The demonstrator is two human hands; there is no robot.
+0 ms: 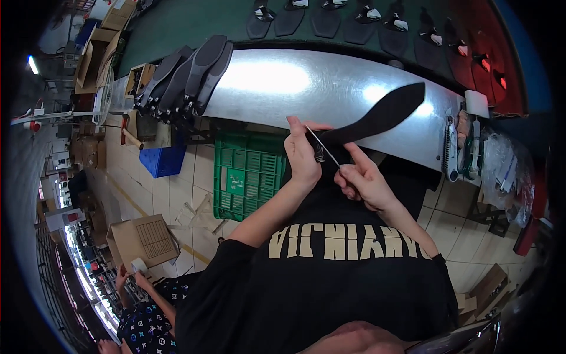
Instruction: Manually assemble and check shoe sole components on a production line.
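Note:
Over the near edge of the metal worktable, a long black shoe sole [383, 117] is held up, its broad end pointing far right. My left hand [303, 156] is closed around its narrow end, where a small dark shiny part shows. My right hand [367, 182] pinches a thin metal rod-like tool [325, 147] that slants across to my left hand. One finger of the right hand reaches up to the sole's underside. The exact kind of tool is too small to tell, and the left fingertips are partly hidden.
A pile of black soles [203, 68] lies at the left of the metal worktable [265, 106]. More shoe pieces stand on the green belt [194, 17] behind. A green crate [247, 177] sits below; cutters [451, 147] lie right. A co-worker's hands [140, 280] hold tape by a carton [144, 239].

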